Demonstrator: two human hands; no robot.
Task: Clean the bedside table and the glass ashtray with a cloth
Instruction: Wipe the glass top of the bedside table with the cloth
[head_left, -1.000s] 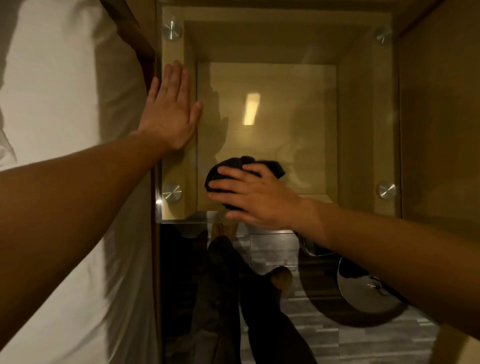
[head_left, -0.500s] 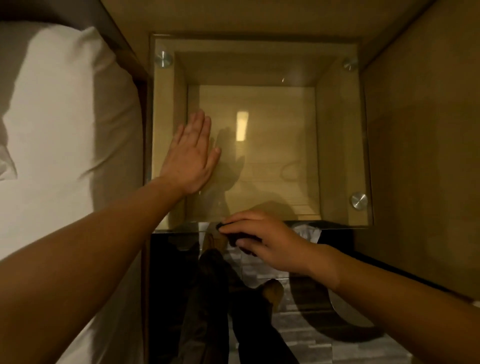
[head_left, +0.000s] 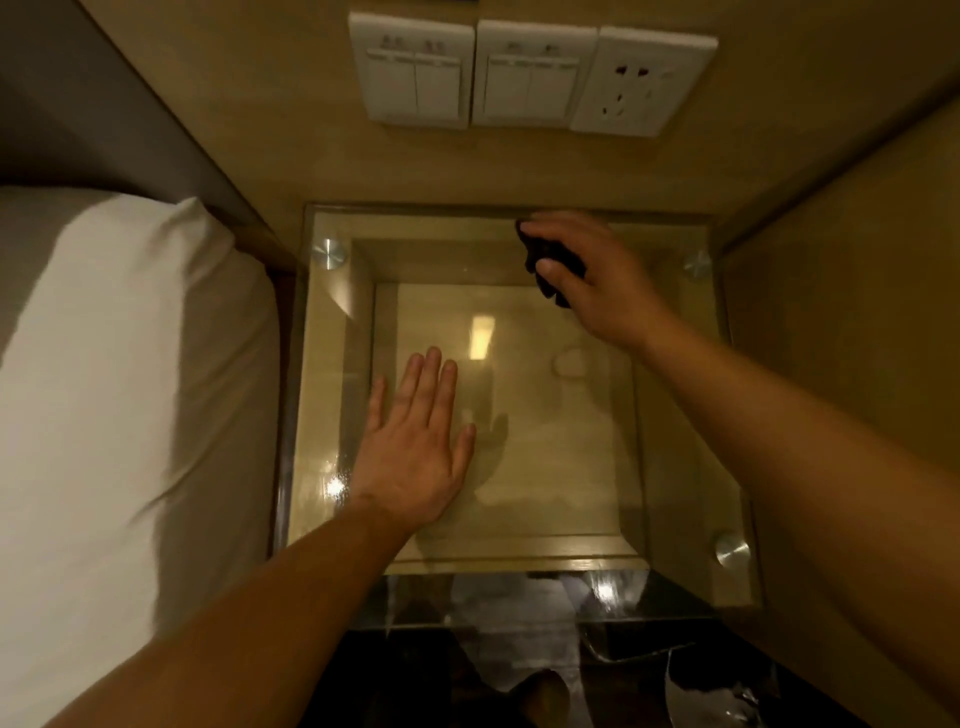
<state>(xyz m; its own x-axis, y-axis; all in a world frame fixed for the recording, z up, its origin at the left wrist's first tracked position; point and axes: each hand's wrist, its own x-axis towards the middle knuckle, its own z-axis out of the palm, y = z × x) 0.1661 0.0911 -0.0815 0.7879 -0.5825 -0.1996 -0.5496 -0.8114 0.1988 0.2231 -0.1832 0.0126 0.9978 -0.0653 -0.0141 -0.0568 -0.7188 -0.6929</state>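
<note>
The bedside table (head_left: 675, 467) has a square glass top held by round metal studs over a wooden box frame. My right hand (head_left: 597, 275) presses a dark cloth (head_left: 548, 260) onto the glass near its far right corner; most of the cloth is hidden under the fingers. My left hand (head_left: 415, 447) lies flat on the glass at the near left, fingers spread, holding nothing. No ashtray is in view.
A bed with white sheets (head_left: 119, 389) lies directly left of the table. Light switches (head_left: 415, 78) and a wall socket (head_left: 639, 83) sit on the wooden wall behind it. A wooden panel (head_left: 857, 312) stands on the right. Dark floor (head_left: 415, 675) shows below the front edge.
My right hand has carried the cloth from the table's front edge to the far right corner. My left hand has slid nearer on the glass. The view has tilted up to show the wall.
</note>
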